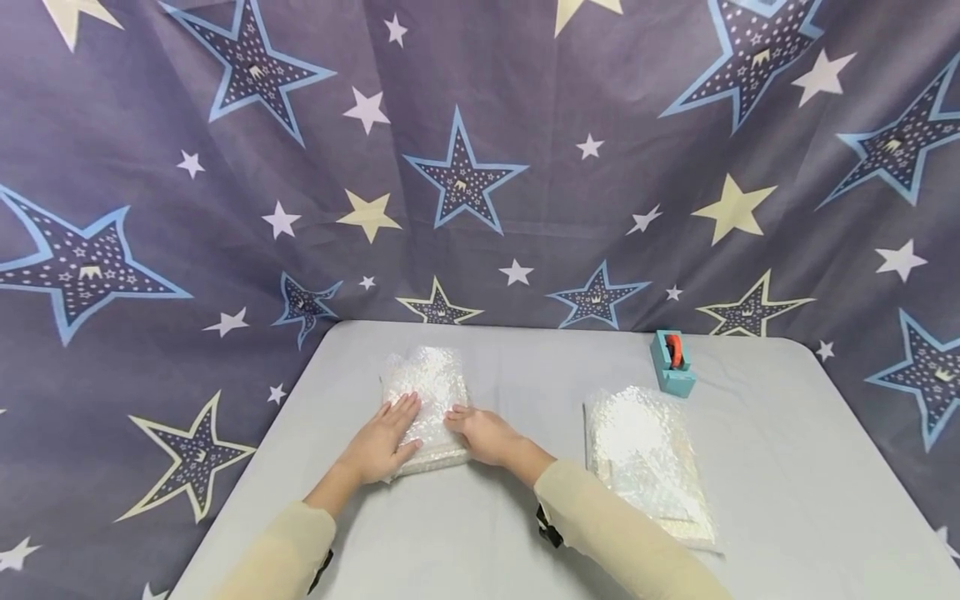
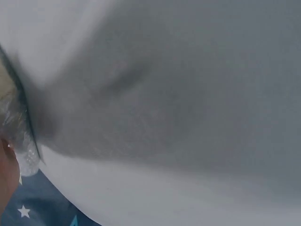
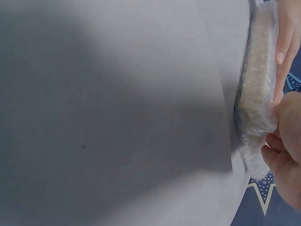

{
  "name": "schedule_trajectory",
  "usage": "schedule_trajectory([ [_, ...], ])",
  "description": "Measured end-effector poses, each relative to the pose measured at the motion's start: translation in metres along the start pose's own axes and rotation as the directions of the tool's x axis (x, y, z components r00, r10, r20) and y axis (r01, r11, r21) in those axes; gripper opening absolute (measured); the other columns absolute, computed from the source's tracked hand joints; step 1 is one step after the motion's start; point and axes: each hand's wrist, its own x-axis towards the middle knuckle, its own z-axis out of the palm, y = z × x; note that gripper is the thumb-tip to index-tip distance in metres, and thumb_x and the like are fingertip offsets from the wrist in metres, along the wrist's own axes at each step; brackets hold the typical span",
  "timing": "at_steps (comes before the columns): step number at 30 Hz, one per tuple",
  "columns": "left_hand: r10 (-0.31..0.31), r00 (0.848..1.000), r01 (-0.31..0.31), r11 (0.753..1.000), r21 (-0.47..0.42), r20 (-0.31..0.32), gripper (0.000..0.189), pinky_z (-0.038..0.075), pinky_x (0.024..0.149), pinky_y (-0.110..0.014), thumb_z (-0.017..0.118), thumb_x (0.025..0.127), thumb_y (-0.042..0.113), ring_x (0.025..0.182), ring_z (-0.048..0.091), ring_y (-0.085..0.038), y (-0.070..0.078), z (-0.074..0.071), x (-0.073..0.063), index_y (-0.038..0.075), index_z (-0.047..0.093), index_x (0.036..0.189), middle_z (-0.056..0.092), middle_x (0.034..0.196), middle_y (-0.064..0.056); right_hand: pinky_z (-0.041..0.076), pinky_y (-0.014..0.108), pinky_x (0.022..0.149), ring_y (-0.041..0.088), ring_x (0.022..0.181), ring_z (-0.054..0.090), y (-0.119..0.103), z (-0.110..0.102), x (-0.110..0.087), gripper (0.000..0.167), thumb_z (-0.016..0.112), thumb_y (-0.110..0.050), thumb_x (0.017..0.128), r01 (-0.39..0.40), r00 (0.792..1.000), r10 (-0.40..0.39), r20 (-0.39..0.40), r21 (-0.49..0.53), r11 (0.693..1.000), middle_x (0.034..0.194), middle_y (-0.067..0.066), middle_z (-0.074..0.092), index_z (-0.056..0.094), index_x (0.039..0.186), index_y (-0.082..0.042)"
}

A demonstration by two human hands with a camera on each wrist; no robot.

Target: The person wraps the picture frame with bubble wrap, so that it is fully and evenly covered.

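A bubble-wrapped flat package point(image 1: 435, 379) lies left of centre on the table. My left hand point(image 1: 378, 446) rests on its left side with straight, spread fingers pressing the wrap. At the right side, my right hand point(image 1: 487, 435) pinches the bubble wrap with curled fingers, which show at the package edge point(image 3: 258, 70) in the right wrist view. Only a sliver of the left hand point(image 2: 5, 174) and the package's side point(image 2: 14, 113) enters the left wrist view. What is inside the wrap is blurred by the plastic.
Right of my forearm lies a second bubble-wrapped package point(image 1: 645, 450). Behind it stands a teal tape dispenser point(image 1: 673, 367) with a red-orange roll core. The table point(image 1: 525, 358) has a light grey cover, and a star-patterned curtain point(image 1: 525, 275) hangs along its back edge.
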Motion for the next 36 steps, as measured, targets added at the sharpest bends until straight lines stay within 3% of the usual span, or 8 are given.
schedule_trajectory([
  [9, 0.014, 1.000, -0.014, 1.000, -0.005, 0.022, 0.064, 0.028, 0.118, -0.055, 0.050, 0.095, 0.035, 0.142, 0.035, -0.038, 0.002, -0.002, 0.005, -0.004, 0.037, 0.144, 0.037, 0.152, -0.021, 0.041, 0.035, 0.114, 0.024, 0.133, 0.052, 0.003, 0.004, -0.003, 0.037, 0.057, -0.009, 0.093, -0.016, 1.000, 0.016, 0.014, 0.000, 1.000, 0.137, 0.007, 0.059, 0.059, 0.130, -0.007],
  [15, 0.035, 0.998, -0.035, 0.999, 0.001, 0.054, 0.056, 0.028, 0.117, -0.057, 0.045, 0.099, 0.028, 0.141, 0.035, -0.040, 0.006, -0.009, 0.019, -0.005, 0.037, 0.144, 0.037, 0.152, -0.022, 0.041, 0.036, 0.113, 0.024, 0.133, 0.052, 0.006, 0.004, -0.002, 0.039, 0.058, -0.008, 0.092, -0.021, 1.000, 0.021, 0.002, -0.004, 1.000, 0.137, 0.008, 0.058, 0.058, 0.131, -0.006],
  [25, 0.018, 0.975, -0.036, 0.996, 0.079, 0.224, 0.056, 0.025, 0.120, -0.054, 0.042, 0.100, 0.024, 0.145, 0.032, -0.037, 0.015, -0.024, 0.037, -0.004, 0.031, 0.147, 0.032, 0.155, -0.020, 0.042, 0.036, 0.113, 0.024, 0.132, 0.053, 0.007, 0.000, 0.000, 0.036, 0.055, -0.008, 0.094, -0.017, 1.000, 0.017, -0.016, 0.008, 1.000, 0.136, 0.008, 0.059, 0.060, 0.130, -0.006],
  [31, 0.014, 0.970, -0.039, 0.994, 0.100, 0.242, 0.055, 0.027, 0.119, -0.054, 0.043, 0.100, 0.023, 0.143, 0.034, -0.038, 0.016, -0.025, 0.038, -0.006, 0.033, 0.146, 0.034, 0.154, -0.021, 0.043, 0.034, 0.112, 0.023, 0.131, 0.053, 0.004, -0.003, 0.000, 0.036, 0.057, -0.008, 0.093, -0.021, 1.000, 0.021, -0.015, -0.006, 1.000, 0.135, 0.007, 0.060, 0.060, 0.129, -0.007],
  [36, -0.029, 0.969, 0.012, 0.998, 0.068, 0.247, 0.055, 0.025, 0.120, -0.054, 0.047, 0.099, 0.022, 0.143, 0.034, -0.038, 0.023, -0.030, 0.032, -0.006, 0.035, 0.145, 0.035, 0.153, -0.022, 0.042, 0.034, 0.113, 0.022, 0.133, 0.052, 0.000, 0.000, -0.001, 0.038, 0.056, -0.009, 0.093, -0.023, 1.000, 0.023, 0.005, 0.013, 1.000, 0.137, 0.006, 0.059, 0.059, 0.131, -0.008],
])
